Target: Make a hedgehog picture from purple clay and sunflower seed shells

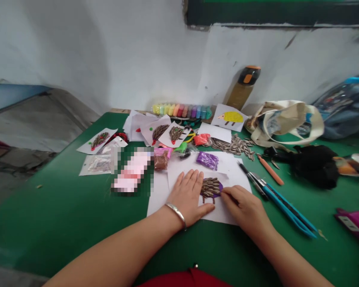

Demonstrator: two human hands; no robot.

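My left hand (188, 195), with a silver bracelet at the wrist, lies flat with its fingers stretched out on a sheet of white paper (223, 217). Beside its fingertips is a hedgehog figure (210, 187), made of rows of striped seeds with brown legs below. A patch of purple clay (220, 186) shows at the figure's right end. My right hand (242, 202) pinches thumb and forefinger together right at that purple edge; whatever is between the fingertips is hidden. Just above the figure lies a packet of purple clay (208, 160).
Sunflower seeds (237, 146) are heaped behind the paper. Blue tweezers (290, 209) and an orange pen (271, 170) lie at right. Finished seed pictures (100, 140), clay packets (160, 160) and a phone-like blurred object (131, 171) lie left. A bottle (241, 89) stands by the wall.
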